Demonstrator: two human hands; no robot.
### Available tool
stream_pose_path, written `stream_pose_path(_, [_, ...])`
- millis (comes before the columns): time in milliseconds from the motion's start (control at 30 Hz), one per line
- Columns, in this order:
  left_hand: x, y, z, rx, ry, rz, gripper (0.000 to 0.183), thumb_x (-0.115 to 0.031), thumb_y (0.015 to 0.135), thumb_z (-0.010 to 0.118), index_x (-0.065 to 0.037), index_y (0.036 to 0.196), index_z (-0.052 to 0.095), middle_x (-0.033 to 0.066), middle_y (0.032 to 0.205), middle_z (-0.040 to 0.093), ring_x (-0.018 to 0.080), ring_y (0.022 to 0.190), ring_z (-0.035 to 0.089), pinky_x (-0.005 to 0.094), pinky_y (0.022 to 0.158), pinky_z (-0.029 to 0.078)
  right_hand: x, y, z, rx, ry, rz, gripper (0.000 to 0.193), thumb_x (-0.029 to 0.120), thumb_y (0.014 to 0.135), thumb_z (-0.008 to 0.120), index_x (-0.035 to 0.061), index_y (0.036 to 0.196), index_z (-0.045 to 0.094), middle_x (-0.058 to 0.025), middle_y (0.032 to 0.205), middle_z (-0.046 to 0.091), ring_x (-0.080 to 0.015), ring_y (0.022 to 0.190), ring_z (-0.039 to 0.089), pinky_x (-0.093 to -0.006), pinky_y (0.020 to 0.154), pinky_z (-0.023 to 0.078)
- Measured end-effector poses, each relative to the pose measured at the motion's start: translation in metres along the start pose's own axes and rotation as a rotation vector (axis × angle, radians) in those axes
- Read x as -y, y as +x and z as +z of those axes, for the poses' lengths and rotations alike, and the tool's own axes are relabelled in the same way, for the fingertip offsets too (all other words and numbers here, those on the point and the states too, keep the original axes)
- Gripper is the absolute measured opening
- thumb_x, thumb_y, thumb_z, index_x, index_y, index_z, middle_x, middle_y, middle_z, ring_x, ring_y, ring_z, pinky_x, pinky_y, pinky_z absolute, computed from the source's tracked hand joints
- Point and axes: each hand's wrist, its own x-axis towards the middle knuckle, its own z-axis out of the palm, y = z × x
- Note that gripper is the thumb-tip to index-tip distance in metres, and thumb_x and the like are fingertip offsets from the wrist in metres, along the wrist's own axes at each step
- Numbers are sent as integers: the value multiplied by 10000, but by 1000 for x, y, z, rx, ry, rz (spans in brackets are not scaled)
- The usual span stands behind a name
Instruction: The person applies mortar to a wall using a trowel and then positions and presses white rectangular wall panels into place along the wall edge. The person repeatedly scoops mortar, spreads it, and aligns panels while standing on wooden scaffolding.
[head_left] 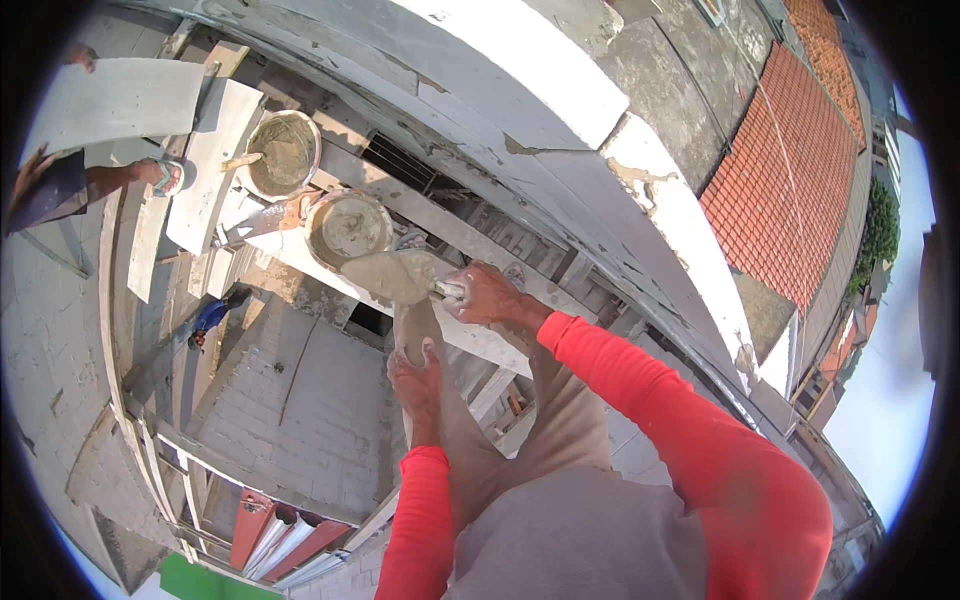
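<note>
My right hand point(482, 296) is closed round the handle of a trowel point(392, 277), its blade coated with grey mortar. The blade hangs just nearer to me than a round bucket point(349, 230) with wet mortar inside. My left hand point(415, 378) lies against my left leg near the knee, fingers apart and nothing visible in it. Farther left stands a second bucket point(283, 155) of mortar, with a wooden-handled tool point(241, 161) across its rim.
I am high on narrow scaffold planks point(470, 338), with a drop below. A rough wall edge point(560, 85) runs along the right. At left another person's arm point(110, 180) is near a pale panel point(120, 97). Another person point(209, 318) is far below.
</note>
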Motion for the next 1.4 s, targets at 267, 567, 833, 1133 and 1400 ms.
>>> stream_pose_path(267, [29,24,-30,110,-14,236,522,-366,997,689,47,1315,669,264,1222,728,439,1165,686,496,997,530,-3,-338,-138,-466,6,35,315,281,761,708,9,920,718,-217,763,679,-438,717,646,-496,762,532])
stream_pose_path(567, [105,70,-75,207,62,412,268,-185,970,635,15,1101,755,171,1006,765,292,911,741,395,787,557,-101,-576,-190,-809,-574,549,329,319,817,720,93,1056,725,-158,985,755,-352,841,711,-477,768,545])
stream_pose_path(833, [126,74,-106,138,336,754,291,-206,1024,565,-63,1193,754,117,992,773,287,815,713,403,734,555,-153,-514,-178,-638,-756,500,594,402,844,786,156,1359,623,-156,1307,683,-382,1055,689,-502,850,536])
stream_pose_path(1133, [146,46,-78,255,-213,32,390,-274,1044,604,13,1269,742,183,1191,781,264,1094,732,373,970,543,-88,-408,-201,-742,-642,410,656,453,863,761,92,1380,580,-193,1081,711,-394,829,708,-520,752,537])
stream_pose_path(1400, [180,39,-78,222,-292,-128,386,-312,1044,614,16,1182,764,150,1069,795,225,963,742,369,836,565,-40,-324,-211,-710,-637,252,673,412,847,775,77,1398,583,-191,1034,708,-396,908,696,-502,773,539])
